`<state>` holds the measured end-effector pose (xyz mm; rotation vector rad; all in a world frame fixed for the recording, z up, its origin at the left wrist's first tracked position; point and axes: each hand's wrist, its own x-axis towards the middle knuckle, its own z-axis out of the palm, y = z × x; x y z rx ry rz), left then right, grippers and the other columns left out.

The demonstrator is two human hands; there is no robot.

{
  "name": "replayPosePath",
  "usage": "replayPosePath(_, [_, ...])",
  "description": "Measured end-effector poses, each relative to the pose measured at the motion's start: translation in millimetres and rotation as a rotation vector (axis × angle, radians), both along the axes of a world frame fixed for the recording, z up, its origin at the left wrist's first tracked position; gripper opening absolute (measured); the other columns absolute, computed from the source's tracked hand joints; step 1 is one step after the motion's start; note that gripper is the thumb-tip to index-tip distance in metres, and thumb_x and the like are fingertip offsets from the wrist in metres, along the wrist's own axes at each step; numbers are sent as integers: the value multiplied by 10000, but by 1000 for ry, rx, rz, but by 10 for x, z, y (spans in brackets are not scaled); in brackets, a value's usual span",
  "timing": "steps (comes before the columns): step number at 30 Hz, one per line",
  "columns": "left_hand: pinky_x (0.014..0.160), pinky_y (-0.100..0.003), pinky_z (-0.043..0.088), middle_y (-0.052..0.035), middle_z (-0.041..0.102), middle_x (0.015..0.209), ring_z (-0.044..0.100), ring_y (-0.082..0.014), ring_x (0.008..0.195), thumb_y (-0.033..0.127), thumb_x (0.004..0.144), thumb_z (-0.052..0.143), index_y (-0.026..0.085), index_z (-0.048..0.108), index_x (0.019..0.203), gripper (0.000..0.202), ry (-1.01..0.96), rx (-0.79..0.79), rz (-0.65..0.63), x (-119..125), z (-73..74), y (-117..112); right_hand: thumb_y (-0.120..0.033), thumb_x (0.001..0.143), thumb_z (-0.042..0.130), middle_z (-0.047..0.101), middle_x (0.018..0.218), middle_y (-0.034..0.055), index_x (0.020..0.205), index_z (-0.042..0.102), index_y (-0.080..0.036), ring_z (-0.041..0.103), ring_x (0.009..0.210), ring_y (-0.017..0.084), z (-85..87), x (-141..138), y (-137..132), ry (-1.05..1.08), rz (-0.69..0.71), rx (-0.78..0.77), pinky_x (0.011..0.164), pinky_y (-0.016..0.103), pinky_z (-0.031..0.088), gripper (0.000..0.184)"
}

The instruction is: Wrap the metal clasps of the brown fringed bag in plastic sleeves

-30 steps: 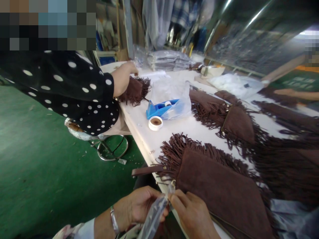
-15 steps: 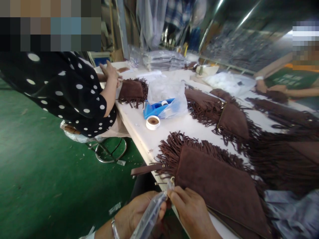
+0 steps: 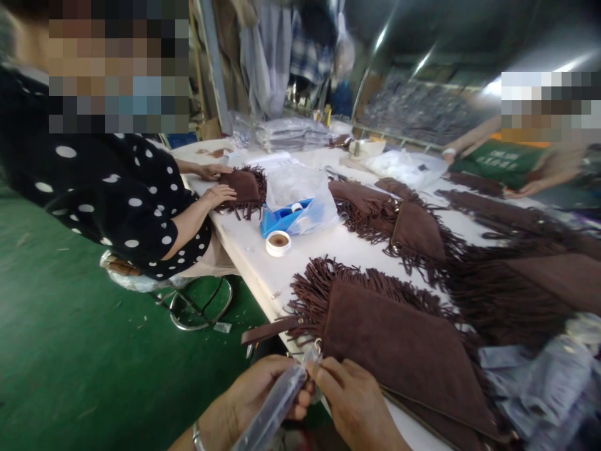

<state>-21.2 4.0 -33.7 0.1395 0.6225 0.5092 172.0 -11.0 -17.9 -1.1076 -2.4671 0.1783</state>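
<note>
View has swung since a second ago: the table sits lower and further right in frame, and the co-worker's hands have come off the far edge and now lie flat on a small fringed piece [image 3: 241, 188]. The person's own hands have barely shifted.

Left to right:
- Co-worker in a polka-dot top [image 3: 107, 194], seated on a stool [image 3: 197, 304] at the table's left edge [image 3: 248, 263].
- Left hand [image 3: 263, 394], bottom centre, bracelet at the wrist, fingers closed round a clear plastic sleeve [image 3: 275, 407] that runs up to the bag's corner.
- Right hand [image 3: 357, 404] just beside it, fingertips pinched on the sleeve's top end, right at the metal ring [image 3: 318, 343] on the corner of the brown fringed bag [image 3: 404, 351].
- Bag lies flat on the table, strap tab [image 3: 267, 329] sticking out over the edge.
- Behind: tape roll [image 3: 278, 243], blue tape dispenser [image 3: 284, 216] under a clear bag, then more fringed bags [image 3: 417, 228] to the right, unwrapped.
- Far right: another person's forearm; crumpled plastic [image 3: 539, 382] at the lower right.

Progress, my read: early. The sleeve is only at the ring and nothing on this bag looks covered yet. Whether the ring is inside the sleeve, can't tell; fingers block it.
</note>
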Motion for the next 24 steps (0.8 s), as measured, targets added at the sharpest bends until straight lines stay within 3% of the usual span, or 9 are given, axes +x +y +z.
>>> replayPosePath(3, [565,-265,579,-111,674,745,662,-161,576,393,858,633,42,674,906,357,52,138,14,-24,-1,10,-34,861,496,682,893,3,1129,580,-243,626,710,190,39,-8,-21,21,-33,-56,668,303,458,349])
replayPosePath(7, [484,-223,531,-67,636,652,600,-122,456,278,780,725,67,652,790,223,170,326,1,16,15,19,-154,964,402,723,918,17,1251,509,-233,699,778,154,171,32,-55,265,-194,-249,665,226,528,316])
replayPosePath(10, [434,-187,487,-45,609,619,546,-89,408,276,797,693,72,642,766,212,216,363,5,58,21,26,-207,984,393,733,987,40,1231,524,-228,713,863,149,232,77,-85,333,-265,-239,696,208,546,280])
replayPosePath(13, [418,-183,477,-14,580,606,491,-67,381,299,803,689,90,634,774,219,245,393,-5,80,26,27,-160,962,399,729,1025,43,1167,564,-226,713,887,159,206,77,-120,293,-243,-243,735,229,541,271])
replayPosePath(18, [393,-156,427,4,570,600,485,-59,364,326,823,680,114,606,802,226,280,431,-34,94,35,25,-74,913,408,729,954,-3,1116,589,-257,711,809,167,85,10,-160,238,-281,-374,712,257,513,328])
replayPosePath(24, [447,-168,447,-76,656,697,600,-107,454,397,877,629,90,610,867,308,247,444,-45,54,33,-30,-123,932,395,719,1058,3,1206,551,-285,699,894,173,36,14,-232,316,-325,-432,767,283,505,354])
